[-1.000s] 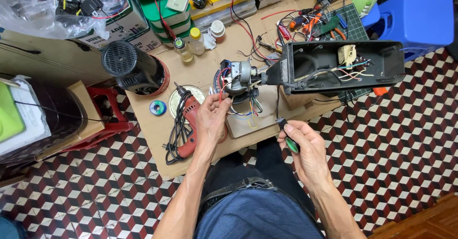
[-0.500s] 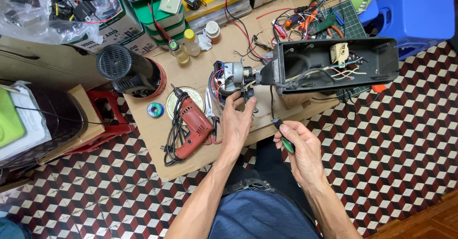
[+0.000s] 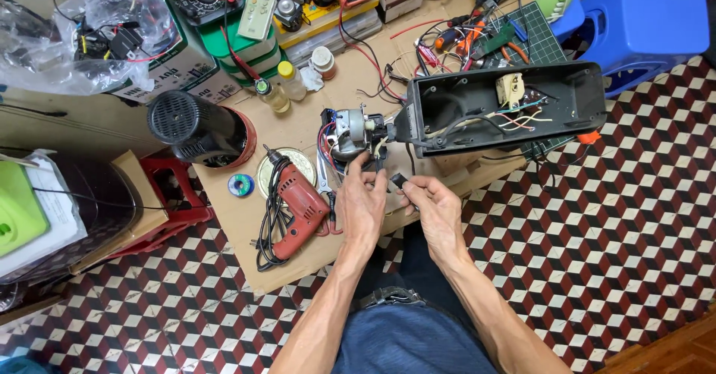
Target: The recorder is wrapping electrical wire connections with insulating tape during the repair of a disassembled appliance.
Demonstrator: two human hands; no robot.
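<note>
Both my hands meet at the front edge of the cardboard worktop (image 3: 246, 232), just below a small grey electric motor (image 3: 349, 130) with coloured wires. My left hand (image 3: 363, 204) reaches up to the motor's underside, its fingertips pinching a thin dark wire that hangs from it. My right hand (image 3: 438, 211) pinches a small black part (image 3: 399, 181) between thumb and forefinger, close to the left fingertips. An open black plastic housing (image 3: 447, 98) with a cream switch block and loose wires inside lies tilted just beyond, joined to the motor.
A red corded drill (image 3: 300, 211) lies left of my left hand, beside a round tin lid and a blue solder spool (image 3: 241, 185). A black cylindrical motor (image 3: 195, 126), bottles, boxes and pliers crowd the back. A blue stool (image 3: 645, 16) stands right, a red stool (image 3: 175, 199) left.
My left hand left the drill and moved right and up to the motor. My right hand rose from my lap to meet it, and the green-handled screwdriver is no longer visible.
</note>
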